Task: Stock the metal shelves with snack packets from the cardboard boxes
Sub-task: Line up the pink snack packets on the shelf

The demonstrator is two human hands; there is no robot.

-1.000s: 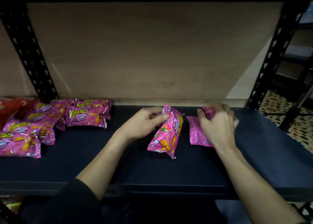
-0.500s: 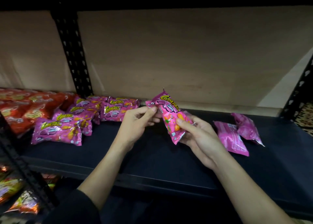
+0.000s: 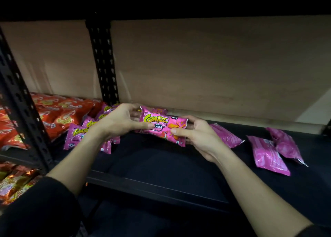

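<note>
Gripping pink packet [image 3: 162, 126]: left hand [image 3: 121, 120], right hand [image 3: 198, 138].

The person is wearing a dark top. Behind the left hand [image 3: 121, 122] the forearm is showing bare, and a black sleeve [image 3: 39, 210] is sitting well back from the wrist, its plain, matte fabric ending in a soft rounded edge. Behind the right hand [image 3: 198, 138] a longer stretch of forearm is showing bare, with only a thin dark sleeve edge [image 3: 317, 231] peeking in far back from the wrist. Both hands are showing bare.
</note>
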